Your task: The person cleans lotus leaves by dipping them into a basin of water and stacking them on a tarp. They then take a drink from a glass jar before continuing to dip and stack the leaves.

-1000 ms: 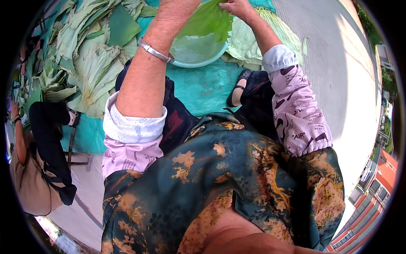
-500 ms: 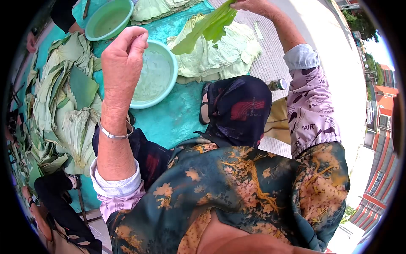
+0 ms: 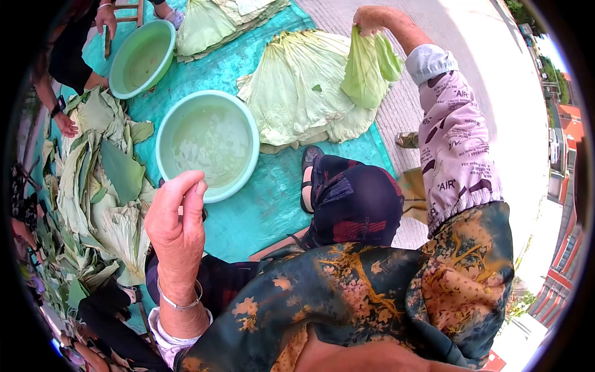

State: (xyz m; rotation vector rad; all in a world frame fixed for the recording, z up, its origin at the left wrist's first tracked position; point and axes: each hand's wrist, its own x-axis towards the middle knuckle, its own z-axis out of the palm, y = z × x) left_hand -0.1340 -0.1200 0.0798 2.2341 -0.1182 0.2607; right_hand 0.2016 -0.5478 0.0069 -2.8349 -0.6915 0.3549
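Observation:
My right hand (image 3: 370, 21), reaching far to the upper right, grips a soft green lotus leaf (image 3: 367, 71) by its edge. The leaf hangs down over the right side of a fanned stack of pale lotus leaves (image 3: 304, 93). My left hand (image 3: 176, 226) is raised in front of the pale green basin (image 3: 253, 162), thumb and forefinger pinched together. Whether anything is between those fingertips I cannot make out. Water with a cloudy sheen lies in the basin.
Heaped lotus leaves (image 3: 114, 204) cover the left side of the teal sheet (image 3: 248, 223). Farther back stand a second green basin (image 3: 167, 59) and another leaf stack (image 3: 204, 28). Another person's hand (image 3: 66, 124) is over the heap's far end; a second hand (image 3: 106, 18) shows at top left.
The leaf in my right hand swung right from over the stack's near left and now hangs at its right side. My left hand came down and nearer, uncovering the basin. The view shifted.

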